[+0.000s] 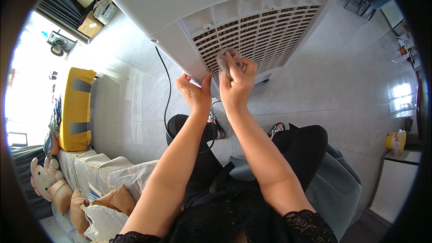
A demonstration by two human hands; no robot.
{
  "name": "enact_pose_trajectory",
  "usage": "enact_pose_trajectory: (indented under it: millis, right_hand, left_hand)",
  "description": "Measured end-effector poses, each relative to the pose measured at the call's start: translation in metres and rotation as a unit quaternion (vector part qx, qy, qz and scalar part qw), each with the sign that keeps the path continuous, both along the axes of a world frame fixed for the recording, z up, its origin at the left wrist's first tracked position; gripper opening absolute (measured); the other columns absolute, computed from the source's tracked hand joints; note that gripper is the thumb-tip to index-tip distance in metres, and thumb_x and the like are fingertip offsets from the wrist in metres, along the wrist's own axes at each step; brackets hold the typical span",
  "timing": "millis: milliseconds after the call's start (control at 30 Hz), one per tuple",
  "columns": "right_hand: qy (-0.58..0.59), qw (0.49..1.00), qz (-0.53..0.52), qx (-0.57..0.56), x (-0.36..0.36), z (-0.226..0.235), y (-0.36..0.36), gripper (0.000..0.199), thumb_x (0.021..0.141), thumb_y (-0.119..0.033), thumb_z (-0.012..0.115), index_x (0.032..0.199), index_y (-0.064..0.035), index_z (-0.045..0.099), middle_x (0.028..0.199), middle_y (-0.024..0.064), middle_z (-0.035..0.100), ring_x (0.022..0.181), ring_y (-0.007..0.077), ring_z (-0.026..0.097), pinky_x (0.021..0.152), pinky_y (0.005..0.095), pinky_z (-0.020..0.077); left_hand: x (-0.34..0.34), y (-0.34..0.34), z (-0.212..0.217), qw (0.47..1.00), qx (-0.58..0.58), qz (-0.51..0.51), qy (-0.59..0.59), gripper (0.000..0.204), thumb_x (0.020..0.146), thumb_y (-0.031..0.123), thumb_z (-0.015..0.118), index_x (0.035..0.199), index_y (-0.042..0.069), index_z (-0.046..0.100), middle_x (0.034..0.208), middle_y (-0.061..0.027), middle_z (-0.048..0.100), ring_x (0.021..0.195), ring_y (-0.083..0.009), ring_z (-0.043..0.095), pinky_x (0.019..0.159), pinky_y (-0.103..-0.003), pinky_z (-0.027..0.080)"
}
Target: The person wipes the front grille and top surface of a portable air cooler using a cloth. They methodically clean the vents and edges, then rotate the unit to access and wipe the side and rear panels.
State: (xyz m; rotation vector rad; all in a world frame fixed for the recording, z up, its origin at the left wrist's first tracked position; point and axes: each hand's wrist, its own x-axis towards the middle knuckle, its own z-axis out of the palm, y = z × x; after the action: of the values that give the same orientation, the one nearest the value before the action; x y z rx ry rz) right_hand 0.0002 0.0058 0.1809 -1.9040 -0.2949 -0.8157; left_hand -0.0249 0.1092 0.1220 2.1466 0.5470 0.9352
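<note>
In front of me stands a tall white air cooler [164, 15] with a slatted grille [265, 29] on the side facing me. My right hand [238, 78] is closed around a bunched greyish-brown cloth [225, 60], pressed against the slats near the grille's left edge. My left hand [196, 92] grips the cooler's lower left corner, thumb on the grille side and fingers round the edge. Just left of that hand a black power cord [167, 85] hangs down to the floor and loops by my legs.
I sit on a blue-grey seat [330, 189] with my knees apart. At left are a yellow padded piece [76, 112] and a covered sofa [99, 166] with cushions and a plush toy [47, 180]. A white cabinet [396, 189] bearing a yellow tub [396, 141] stands right.
</note>
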Motion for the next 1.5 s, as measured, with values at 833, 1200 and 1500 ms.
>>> enact_pose_trajectory:
  millis: [833,1200,1500]
  right_hand:
    - [0.245,0.951,-0.074,0.176,0.03,-0.106,-0.015,0.035,0.08,-0.005,0.059,0.114,-0.0057,0.067,0.114,0.0232,0.052,0.097,0.0375,0.055,0.089,0.0446,0.0448]
    - [0.155,0.979,-0.019,0.129,-0.007,-0.086,0.014,0.041,0.078,-0.002,0.064,0.119,-0.0067,0.065,0.106,0.0199,0.054,0.099,0.0368,0.055,0.082,0.0398,0.0484]
    - [0.133,0.984,-0.025,0.112,-0.001,-0.087,0.0,0.046,0.073,0.001,0.063,0.118,-0.0111,0.068,0.103,0.0188,0.054,0.097,0.0348,0.054,0.081,0.0405,0.0481]
  left_hand:
    - [-0.001,0.0,0.002,1.0,0.01,-0.012,0.027,0.074,0.079,0.039,0.079,0.122,-0.001,0.035,0.119,-0.0156,0.042,0.109,-0.0267,0.046,0.094,-0.044,0.038]
    - [-0.001,0.001,0.003,1.0,-0.001,-0.014,0.02,0.074,0.08,0.04,0.078,0.123,-0.002,0.034,0.12,-0.016,0.041,0.11,-0.0272,0.046,0.095,-0.045,0.037]
    - [-0.001,0.002,0.001,1.0,0.014,-0.012,0.023,0.076,0.079,0.041,0.079,0.123,-0.002,0.034,0.118,-0.0159,0.042,0.109,-0.0272,0.047,0.094,-0.044,0.038]
